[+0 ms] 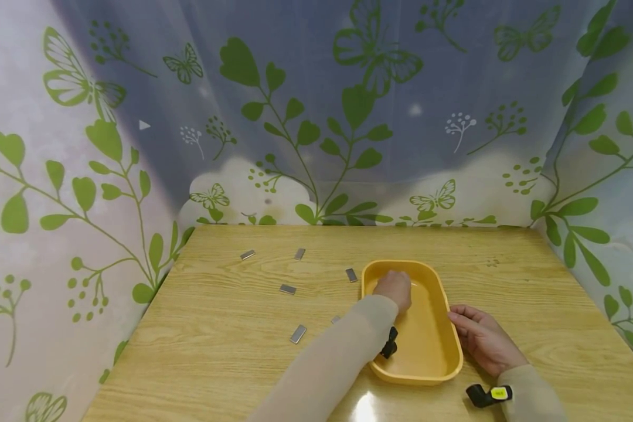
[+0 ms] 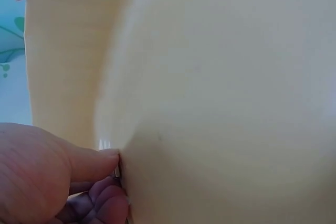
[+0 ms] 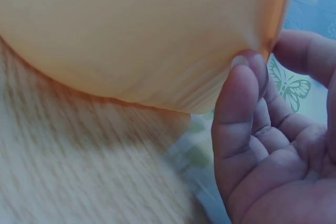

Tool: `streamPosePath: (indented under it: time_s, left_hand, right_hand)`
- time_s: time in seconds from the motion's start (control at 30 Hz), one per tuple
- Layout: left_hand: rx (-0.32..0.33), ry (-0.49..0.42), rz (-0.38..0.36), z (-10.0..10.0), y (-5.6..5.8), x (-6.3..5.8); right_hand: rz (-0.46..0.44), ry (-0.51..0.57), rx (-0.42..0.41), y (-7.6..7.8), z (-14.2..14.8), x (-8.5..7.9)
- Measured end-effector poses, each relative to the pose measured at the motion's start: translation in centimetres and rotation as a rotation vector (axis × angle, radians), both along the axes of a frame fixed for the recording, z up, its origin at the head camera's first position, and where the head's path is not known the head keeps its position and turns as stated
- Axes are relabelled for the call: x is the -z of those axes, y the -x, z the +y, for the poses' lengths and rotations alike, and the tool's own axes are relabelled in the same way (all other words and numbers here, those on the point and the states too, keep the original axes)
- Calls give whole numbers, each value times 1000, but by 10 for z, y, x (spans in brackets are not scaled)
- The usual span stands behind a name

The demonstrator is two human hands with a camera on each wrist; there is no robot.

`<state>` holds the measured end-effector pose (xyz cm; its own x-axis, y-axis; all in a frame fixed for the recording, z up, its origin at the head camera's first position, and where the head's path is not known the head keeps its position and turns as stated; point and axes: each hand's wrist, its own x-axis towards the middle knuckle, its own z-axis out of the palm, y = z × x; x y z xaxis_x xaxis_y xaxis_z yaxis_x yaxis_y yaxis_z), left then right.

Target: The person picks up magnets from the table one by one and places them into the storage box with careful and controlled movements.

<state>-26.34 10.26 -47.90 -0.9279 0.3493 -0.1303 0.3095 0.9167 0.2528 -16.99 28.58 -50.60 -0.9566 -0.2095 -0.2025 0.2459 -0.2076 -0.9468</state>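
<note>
My left hand (image 1: 394,289) reaches down into a yellow-orange plastic bin (image 1: 424,375), close to its left wall. In the left wrist view, its thumb and fingertips pinch a small metal piece (image 2: 117,172) against the inside of the bin; most of it is hidden by the fingers. Outside the bin, my right hand (image 1: 484,340) rests its fingertips on the right wall, near the rim. The right wrist view shows its thumb and fingers bent loosely at that outer wall. Several small grey metal rectangles, one of them this flat piece (image 1: 298,334), lie left of the bin.
Wooden table (image 1: 216,351) under everything; a leaf-and-butterfly curtain (image 1: 306,146) hangs along its back and sides. Further grey pieces lie beyond, such as this piece (image 1: 288,289) and this far piece (image 1: 248,255). The left forearm partly covers another piece (image 1: 336,319).
</note>
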Motion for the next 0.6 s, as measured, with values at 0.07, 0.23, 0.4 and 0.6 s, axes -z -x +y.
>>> streamPosePath:
  time_s: [0.07,0.23,0.4,0.6]
  left_hand:
    - [-4,20,21,0,1,1]
    - [-9,84,79,-1,1,1]
    - [-32,93,112,-1,0,0]
    - [-79,83,117,-2,0,-2]
  right_hand:
    - [2,7,-4,0,0,0]
    - [12,22,-11,0,1,0]
    - [18,31,-15,0,1,1]
    - [22,37,-23,0,2,1]
